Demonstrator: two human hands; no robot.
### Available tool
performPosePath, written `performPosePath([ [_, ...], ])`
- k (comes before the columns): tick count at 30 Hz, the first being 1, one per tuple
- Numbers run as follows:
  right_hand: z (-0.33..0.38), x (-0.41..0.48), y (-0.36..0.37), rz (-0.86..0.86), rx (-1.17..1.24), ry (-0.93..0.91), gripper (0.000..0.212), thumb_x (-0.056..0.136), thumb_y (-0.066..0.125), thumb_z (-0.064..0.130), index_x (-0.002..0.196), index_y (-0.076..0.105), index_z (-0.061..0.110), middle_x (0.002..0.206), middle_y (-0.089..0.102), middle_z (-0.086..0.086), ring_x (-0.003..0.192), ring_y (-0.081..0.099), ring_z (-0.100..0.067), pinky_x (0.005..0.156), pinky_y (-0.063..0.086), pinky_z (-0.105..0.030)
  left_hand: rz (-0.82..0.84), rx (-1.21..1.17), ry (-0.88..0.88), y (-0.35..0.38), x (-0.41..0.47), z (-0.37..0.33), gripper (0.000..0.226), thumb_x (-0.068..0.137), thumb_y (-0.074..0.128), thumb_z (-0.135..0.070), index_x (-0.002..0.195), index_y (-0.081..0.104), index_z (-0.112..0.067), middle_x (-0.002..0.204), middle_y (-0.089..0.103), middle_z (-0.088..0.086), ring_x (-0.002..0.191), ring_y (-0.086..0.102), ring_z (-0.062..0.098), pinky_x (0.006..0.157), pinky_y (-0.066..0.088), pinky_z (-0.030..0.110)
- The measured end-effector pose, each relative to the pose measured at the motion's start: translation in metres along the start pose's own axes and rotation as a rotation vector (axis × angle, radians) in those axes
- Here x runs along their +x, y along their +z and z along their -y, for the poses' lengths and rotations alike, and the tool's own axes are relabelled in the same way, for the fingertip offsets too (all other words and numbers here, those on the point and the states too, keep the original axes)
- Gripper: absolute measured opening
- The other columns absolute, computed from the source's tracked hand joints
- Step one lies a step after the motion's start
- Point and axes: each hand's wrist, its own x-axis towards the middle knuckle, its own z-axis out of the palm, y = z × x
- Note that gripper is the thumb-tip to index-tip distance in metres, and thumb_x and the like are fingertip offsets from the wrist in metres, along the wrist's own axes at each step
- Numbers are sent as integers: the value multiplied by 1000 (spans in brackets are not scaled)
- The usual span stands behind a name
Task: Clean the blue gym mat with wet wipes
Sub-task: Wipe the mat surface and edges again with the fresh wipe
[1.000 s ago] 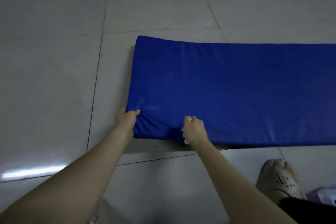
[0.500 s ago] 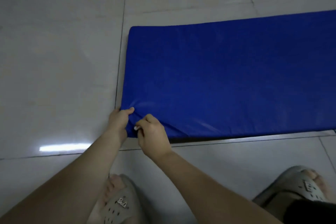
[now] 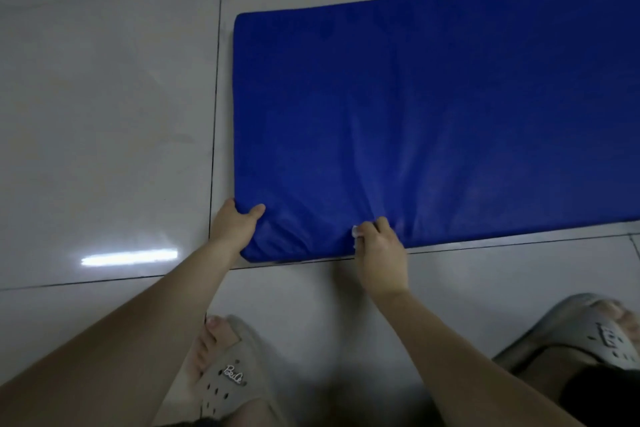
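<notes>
Gripping the near left corner of the blue gym mat (image 3: 433,114), the left hand (image 3: 235,225) has its thumb lying on the mat's top face and its fingers wrapped over the corner's outer edge, so the cover bunches into small folds under the palm. Further along the mat's near edge, the right hand (image 3: 381,250) is curled closed round a small white wet wipe (image 3: 356,231); only a bit of the wipe peeks out by the thumb and forefinger, and it is pressed against the mat just where the top face rolls over into the front side. Creases in the cover fan away from that hand across the mat's top. The mat itself lies flat on a pale tiled floor (image 3: 104,97), its left edge running just beside a dark grout line and its near edge just beyond another; its right end runs out of the head view. On the floor left of the mat's near corner is a bright streak of reflected light (image 3: 130,256). Nearer than the mat, both forearms reach up from the bottom of the view, with a beige perforated sandal (image 3: 225,381) on the left foot below the gripped corner and a grey sandal (image 3: 588,333) on the right foot, off toward the lower right of the mat's near edge.
</notes>
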Motion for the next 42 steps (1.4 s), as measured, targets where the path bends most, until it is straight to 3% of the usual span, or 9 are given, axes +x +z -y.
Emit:
performPosePath([
  [6, 97, -13, 63, 255, 154, -179, 19, 98, 51, 9, 110, 65, 4, 113, 54, -13, 92, 59, -33, 85, 51, -42, -53, 581, -81, -6, 17, -9, 46, 86, 67, -58, 101, 64, -15, 103, 67, 6, 81, 61, 25, 61, 44, 32],
  [11, 93, 4, 69, 401, -120, -547, 22, 101, 50, 6, 118, 62, 3, 112, 55, -13, 94, 56, -27, 74, 52, -40, -116, 540, 1, 4, 21, -2, 36, 86, 70, -38, 96, 52, -9, 86, 63, 10, 75, 61, 28, 54, 41, 35],
  [15, 66, 14, 55, 359, -234, -553, 16, 100, 51, 9, 109, 63, 7, 108, 58, -12, 90, 60, -29, 69, 48, -40, 122, 352, 20, 28, 18, -1, 42, 87, 73, -42, 72, 45, -15, 69, 52, 7, 65, 53, 25, 65, 46, 43],
  [18, 21, 16, 21, 255, -227, -363, 14, 93, 55, 12, 101, 66, 11, 108, 60, -9, 95, 62, -28, 72, 51, -39, 230, 359, -36, 27, 22, -6, 46, 79, 80, -48, 84, 49, -15, 85, 56, 3, 73, 55, 18, 65, 46, 31],
  [21, -39, 10, -21, 21, -174, -99, 3, 85, 67, 10, 86, 67, 8, 92, 63, -10, 79, 65, -32, 62, 53, -37, 301, 420, -113, 26, 22, -9, 103, 59, 88, -62, 135, 42, -10, 127, 55, 4, 116, 56, 25, 102, 50, 39],
  [23, -50, 4, -30, -31, -122, 77, 10, 89, 67, 14, 86, 61, 6, 90, 60, -10, 76, 63, -30, 61, 49, -34, 278, 491, -101, 29, 21, -8, 125, 54, 89, -67, 148, 28, -11, 140, 47, 6, 126, 49, 27, 107, 47, 40],
  [28, 22, -9, 36, 146, -36, -232, 19, 100, 55, 14, 110, 68, 5, 105, 62, -14, 90, 62, -31, 79, 52, -41, 200, 557, -78, 36, 24, 0, 120, 56, 89, -65, 145, 29, -10, 142, 45, 12, 126, 48, 31, 103, 48, 42],
  [34, 37, 5, 41, 276, -97, -404, 23, 106, 42, 20, 114, 59, 6, 107, 59, -13, 90, 60, -30, 69, 47, -41, 208, 567, -109, 37, 28, -6, 122, 57, 91, -62, 148, 28, -9, 147, 42, 15, 131, 46, 34, 108, 45, 46],
  [42, -111, 20, -66, -34, -113, 70, 10, 97, 58, 12, 99, 63, 4, 101, 59, -11, 87, 62, -30, 76, 51, -40, 222, 536, -89, 38, 26, -8, 124, 59, 92, -60, 150, 25, -9, 148, 42, 12, 132, 45, 32, 111, 44, 45],
])
